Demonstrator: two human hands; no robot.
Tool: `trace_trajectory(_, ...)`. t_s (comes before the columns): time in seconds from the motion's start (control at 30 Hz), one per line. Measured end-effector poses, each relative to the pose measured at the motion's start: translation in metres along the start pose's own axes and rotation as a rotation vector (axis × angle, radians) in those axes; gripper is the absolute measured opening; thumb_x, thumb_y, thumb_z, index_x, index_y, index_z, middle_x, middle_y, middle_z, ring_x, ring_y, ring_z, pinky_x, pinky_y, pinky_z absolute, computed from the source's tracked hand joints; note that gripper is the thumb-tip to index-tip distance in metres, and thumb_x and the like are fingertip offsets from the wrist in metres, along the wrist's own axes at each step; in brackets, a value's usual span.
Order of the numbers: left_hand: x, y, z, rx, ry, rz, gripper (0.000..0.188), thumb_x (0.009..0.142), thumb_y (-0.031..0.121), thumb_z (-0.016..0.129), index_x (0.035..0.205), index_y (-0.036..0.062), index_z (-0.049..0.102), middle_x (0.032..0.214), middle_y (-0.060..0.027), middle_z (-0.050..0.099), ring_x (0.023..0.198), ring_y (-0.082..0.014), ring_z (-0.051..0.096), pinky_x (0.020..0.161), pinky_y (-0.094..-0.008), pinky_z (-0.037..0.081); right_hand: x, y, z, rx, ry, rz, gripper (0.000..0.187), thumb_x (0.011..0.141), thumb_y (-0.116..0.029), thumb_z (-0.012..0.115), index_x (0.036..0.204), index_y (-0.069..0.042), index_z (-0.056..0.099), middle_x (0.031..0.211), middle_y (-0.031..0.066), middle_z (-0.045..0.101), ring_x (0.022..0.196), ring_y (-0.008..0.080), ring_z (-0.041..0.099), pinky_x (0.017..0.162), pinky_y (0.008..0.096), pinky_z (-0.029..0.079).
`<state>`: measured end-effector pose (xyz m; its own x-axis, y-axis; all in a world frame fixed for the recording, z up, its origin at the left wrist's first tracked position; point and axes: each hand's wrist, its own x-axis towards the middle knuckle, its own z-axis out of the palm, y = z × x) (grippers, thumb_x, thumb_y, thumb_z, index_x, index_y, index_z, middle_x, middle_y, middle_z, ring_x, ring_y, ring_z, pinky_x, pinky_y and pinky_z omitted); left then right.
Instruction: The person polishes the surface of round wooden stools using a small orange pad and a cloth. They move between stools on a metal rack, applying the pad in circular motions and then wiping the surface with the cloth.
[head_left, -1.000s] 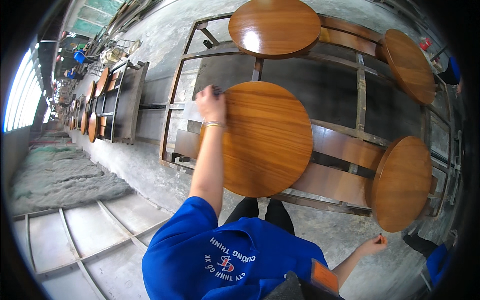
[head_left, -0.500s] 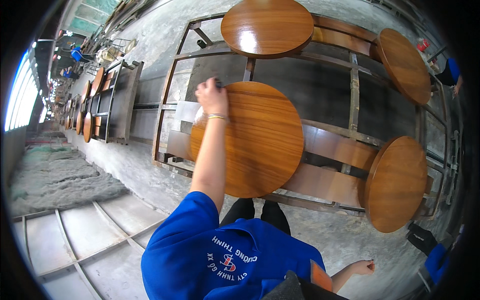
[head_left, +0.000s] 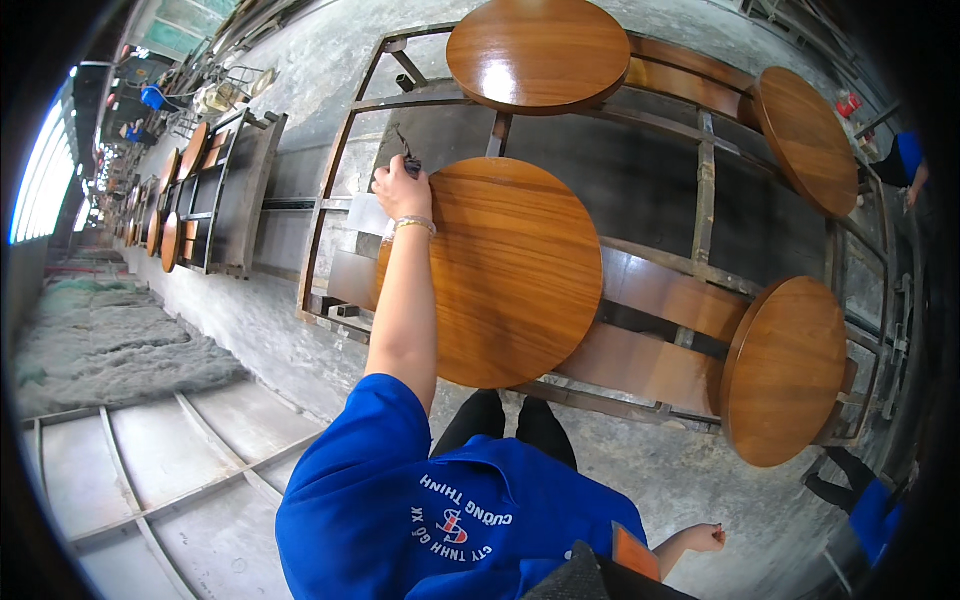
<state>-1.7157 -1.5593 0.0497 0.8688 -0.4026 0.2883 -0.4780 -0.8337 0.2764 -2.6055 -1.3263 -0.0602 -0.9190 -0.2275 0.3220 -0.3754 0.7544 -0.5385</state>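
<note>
My left hand (head_left: pixel 402 192) is closed around a small dark crumpled thing (head_left: pixel 412 166) with a thin dark strand sticking up from it; its kind is not clear. The hand is at the far left edge of a round brown wooden tabletop (head_left: pixel 510 270), and my left forearm crosses the top's left side. The tabletop's surface is glossy with visible grain. Low on the right, away from the tabletops, hangs my right hand (head_left: pixel 705 538), its fingers curled in, with nothing seen in them.
A dark metal frame (head_left: pixel 704 190) carries the round tops: one far (head_left: pixel 540 50), one far right (head_left: pixel 806 140), one near right (head_left: pixel 784 370). Brown boards (head_left: pixel 675 295) lie between them. Another loaded rack (head_left: pixel 215 205) stands left. Other people (head_left: pixel 868 510) are at the right.
My left hand has moved slightly left and toward me along the tabletop's edge, still holding the dark thing. The view has shifted a little. My right hand stays low at my side.
</note>
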Motion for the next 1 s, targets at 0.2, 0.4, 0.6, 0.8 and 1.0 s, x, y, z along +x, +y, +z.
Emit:
trace_trajectory(0.2,-0.154,0.105,-0.003,-0.247,-0.033,0.569,0.030,0.074,0.004,0.077,0.102,0.0147,0.073,0.108,-0.0083,0.071,0.108,-0.0304,0.064,0.093,-0.0476,0.048,-0.020,0.001,0.020,0.000,-0.039,-0.033,0.023,0.103,-0.011,0.072,0.122,-0.002,0.062,0.113,0.0200,0.072,0.101,0.0347,0.073,0.086,0.0442,0.059)
trace_trajectory(0.4,-0.203,0.084,-0.035,-0.434,-0.152,0.673,0.039,0.071,0.005,0.084,0.108,0.0133,0.072,0.119,-0.0106,0.070,0.120,-0.0336,0.062,0.103,-0.0476,0.051,-0.033,-0.048,0.049,0.080,-0.210,-0.041,0.024,0.103,-0.005,0.069,0.124,-0.001,0.059,0.116,0.0198,0.068,0.102,0.0333,0.071,0.085,0.0418,0.059)
trace_trajectory(0.6,-0.080,-0.088,-0.051,-0.016,0.066,0.024,0.035,0.080,0.011,0.084,0.113,0.0132,0.073,0.115,-0.0168,0.069,0.110,-0.0382,0.063,0.094,-0.0505,0.054,-0.007,-0.042,0.042,0.019,-0.163,-0.092,0.026,0.106,-0.014,0.070,0.125,-0.003,0.058,0.116,0.0172,0.071,0.104,0.0319,0.074,0.084,0.0441,0.059)
trace_trajectory(0.8,-0.188,-0.010,-0.058,-0.213,0.005,0.447,0.036,0.074,0.006,0.078,0.109,0.0124,0.072,0.116,-0.0163,0.068,0.113,-0.0368,0.062,0.099,-0.0498,0.048,-0.003,-0.011,0.046,0.024,-0.095,0.003,0.022,0.103,-0.007,0.067,0.122,-0.002,0.059,0.117,0.0191,0.071,0.104,0.0350,0.073,0.083,0.0450,0.059)
trace_trajectory(1.0,-0.286,0.037,-0.081,-0.522,-0.189,0.747,0.036,0.073,0.008,0.079,0.108,0.0144,0.071,0.123,-0.0132,0.067,0.112,-0.0337,0.064,0.098,-0.0476,0.052,-0.011,-0.042,0.053,0.004,-0.221,0.001,0.021,0.103,-0.008,0.066,0.122,-0.002,0.058,0.118,0.0213,0.069,0.104,0.0359,0.071,0.085,0.0456,0.058)
